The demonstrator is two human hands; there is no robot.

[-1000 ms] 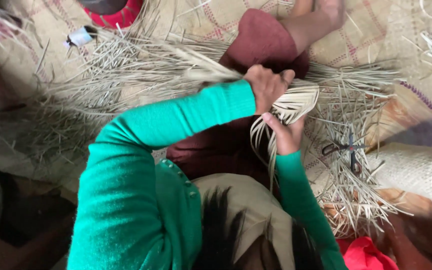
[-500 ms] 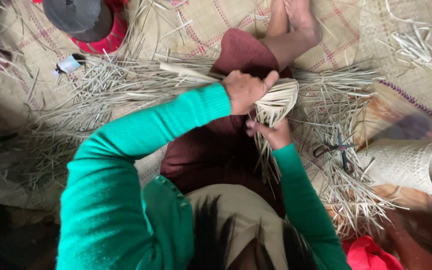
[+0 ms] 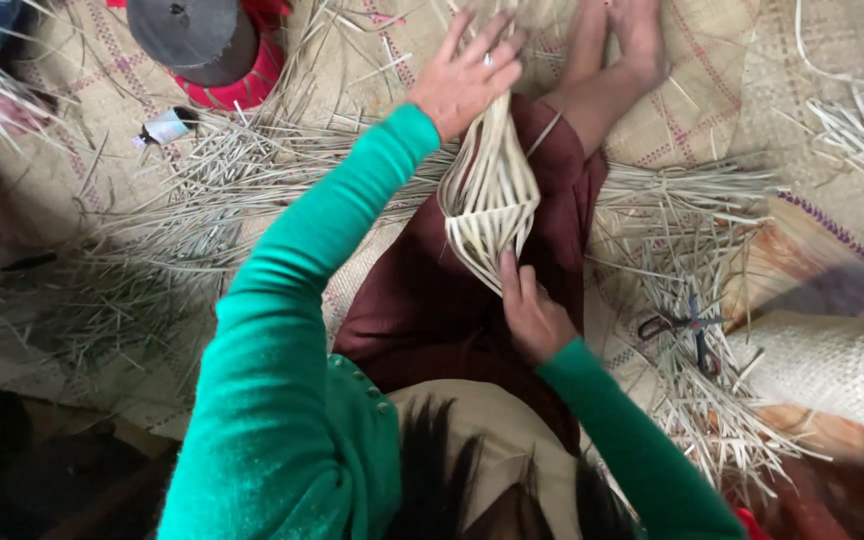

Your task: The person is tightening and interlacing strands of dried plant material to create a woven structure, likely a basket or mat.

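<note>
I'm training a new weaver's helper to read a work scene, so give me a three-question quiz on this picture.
1. True or false: the left hand grips the upper strips of the woven palm-strip piece.
2. Where do the scissors lie? A) on the maroon skirt B) among loose strips to the person's right C) on the red container
3. Fill in: the right hand touches the piece at its ____ end.

Key: 1 true. 2 B. 3 lower, the pointed end nearest the person's body.
</note>
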